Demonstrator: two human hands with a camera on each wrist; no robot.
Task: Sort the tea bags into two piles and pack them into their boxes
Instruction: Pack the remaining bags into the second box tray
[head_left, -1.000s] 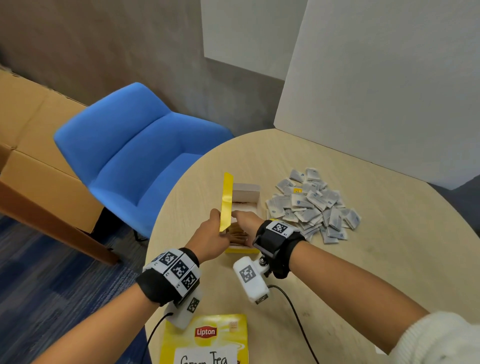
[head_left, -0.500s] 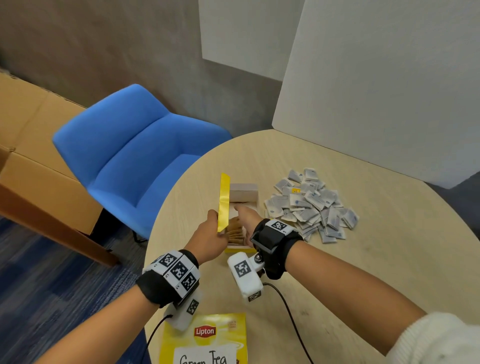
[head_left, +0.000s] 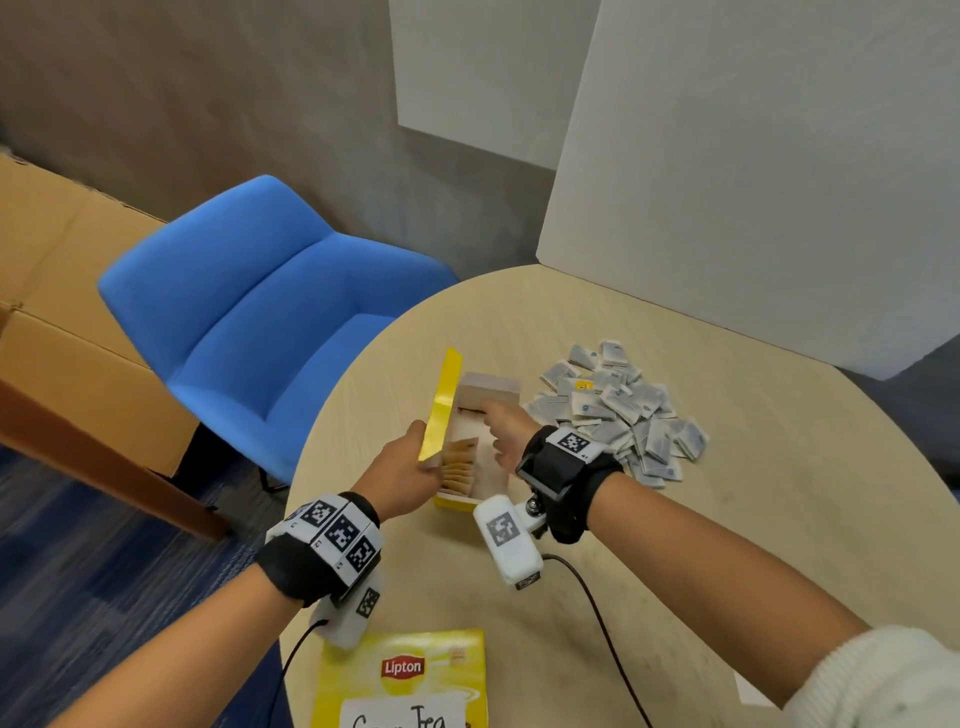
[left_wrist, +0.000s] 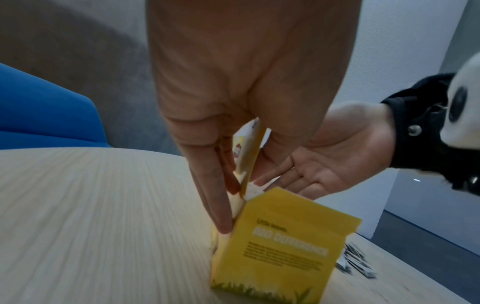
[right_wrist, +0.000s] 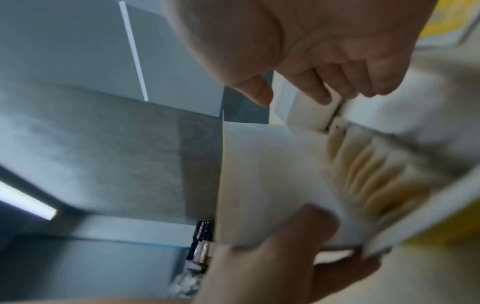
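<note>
We see a small yellow cardboard box (head_left: 457, 500) standing open on the round bench (head_left: 675, 545), which has a pale wood grain. Our left hand (head_left: 402, 480) pinches the stiff yellow lid (head_left: 441, 410) between thumb and fingers (left_wrist: 215, 197) and keeps it upright. Inside the box, thin tan tea bags (head_left: 460, 465) stand in a row at the near end. Our right hand (head_left: 506, 428) reaches into the far part of the box with the fingers loosely extended, gripping nothing that we can see. Just to the right of the box lies a loose pile of flat grey-white tea bags (head_left: 618, 410). A second box (head_left: 402, 680), yellow with a Lipton label, lies flat at the near edge. A blue padded chair (head_left: 270, 312) stands to the left.
</note>
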